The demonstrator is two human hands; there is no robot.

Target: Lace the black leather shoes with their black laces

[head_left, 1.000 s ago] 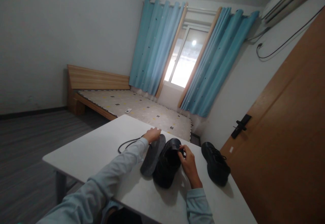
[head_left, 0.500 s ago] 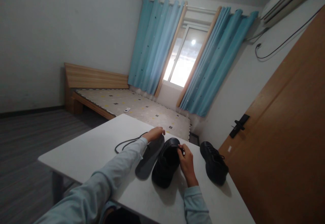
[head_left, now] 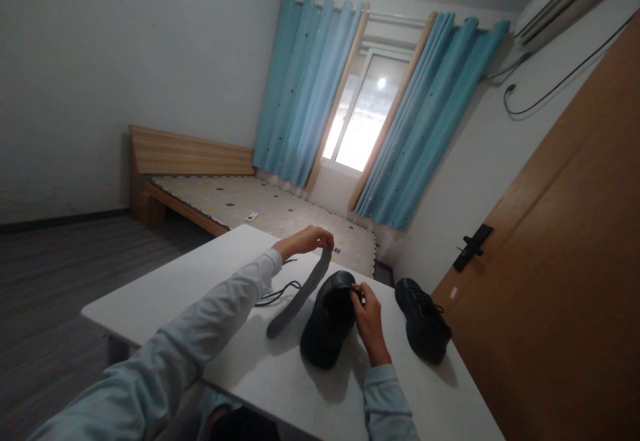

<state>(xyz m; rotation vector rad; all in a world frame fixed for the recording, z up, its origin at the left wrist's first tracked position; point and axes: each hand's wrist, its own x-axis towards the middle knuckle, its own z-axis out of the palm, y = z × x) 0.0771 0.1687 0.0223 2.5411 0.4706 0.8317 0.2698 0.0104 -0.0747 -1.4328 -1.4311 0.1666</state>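
My left hand (head_left: 313, 238) pinches the far end of a grey insole (head_left: 301, 294), which is raised and tilted above the table with its near end low. Beside it on the right stands a black shoe (head_left: 320, 342) with its opening facing up. The fingers of my right hand (head_left: 367, 311) are closed on the rim of that shoe. Under and left of the insole lies a black shoelace (head_left: 280, 294), partly covered by my left sleeve. A second black shoe (head_left: 424, 324), its laces in place, sits farther right.
The white table (head_left: 260, 381) carries these things. Past its far edge is a bed (head_left: 280, 204) with a small white remote (head_left: 251, 216) on it. A wooden door (head_left: 560, 261) with a black handle stands close on the right.
My left hand has taken hold of the insole's far end and lifted it off the table, so it now tilts up. My right hand stays on the shoe.
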